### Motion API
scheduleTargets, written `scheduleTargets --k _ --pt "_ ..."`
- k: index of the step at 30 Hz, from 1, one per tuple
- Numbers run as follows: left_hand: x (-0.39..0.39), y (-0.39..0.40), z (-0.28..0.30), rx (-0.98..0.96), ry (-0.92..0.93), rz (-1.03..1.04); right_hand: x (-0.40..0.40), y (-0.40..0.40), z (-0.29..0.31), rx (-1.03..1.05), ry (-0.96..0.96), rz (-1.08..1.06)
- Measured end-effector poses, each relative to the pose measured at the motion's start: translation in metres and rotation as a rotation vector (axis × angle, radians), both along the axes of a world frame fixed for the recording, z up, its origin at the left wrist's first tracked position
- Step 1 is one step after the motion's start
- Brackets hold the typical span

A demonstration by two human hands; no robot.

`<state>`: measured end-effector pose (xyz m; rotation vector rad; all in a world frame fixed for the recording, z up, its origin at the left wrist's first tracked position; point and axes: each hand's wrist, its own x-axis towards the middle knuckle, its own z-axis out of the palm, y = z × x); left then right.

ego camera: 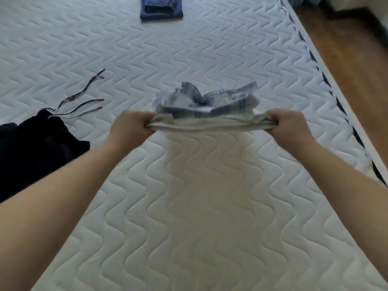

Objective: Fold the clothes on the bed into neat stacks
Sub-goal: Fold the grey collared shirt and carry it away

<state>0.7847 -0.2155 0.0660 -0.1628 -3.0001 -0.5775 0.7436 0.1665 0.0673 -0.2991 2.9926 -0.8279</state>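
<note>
Stretching between two fists, a pale plaid shirt hangs blurred above the middle of the quilted white mattress; no label or writing can be read on it. The left hand and right hand each clench a bunched end of it. Folded blue jeans lie at the far side, and a black garment with thin cords lies to the left.

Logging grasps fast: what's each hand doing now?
Left hand: grips one end of the plaid garment.
Right hand: grips its other end.
</note>
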Motion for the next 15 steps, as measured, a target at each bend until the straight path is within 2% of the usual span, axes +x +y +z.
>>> scheduleTargets --k 5,8,11,15 --pt "0.08 0.029 -0.1 -0.046 -0.236 -0.01 0.07 0.007 -0.094 0.182 -0.216 -0.015" --pt "0.133 0.042 -0.144 -0.068 -0.358 -0.088 0.119 0.013 -0.138 0.284 -0.33 0.037" --pt "0.175 0.046 -0.17 -0.037 -0.22 -0.164 0.159 0.022 -0.162 0.252 -0.356 0.03" --pt "0.221 0.047 -0.198 -0.152 -0.117 -0.238 0.198 0.031 -0.18 0.237 -0.385 0.036"
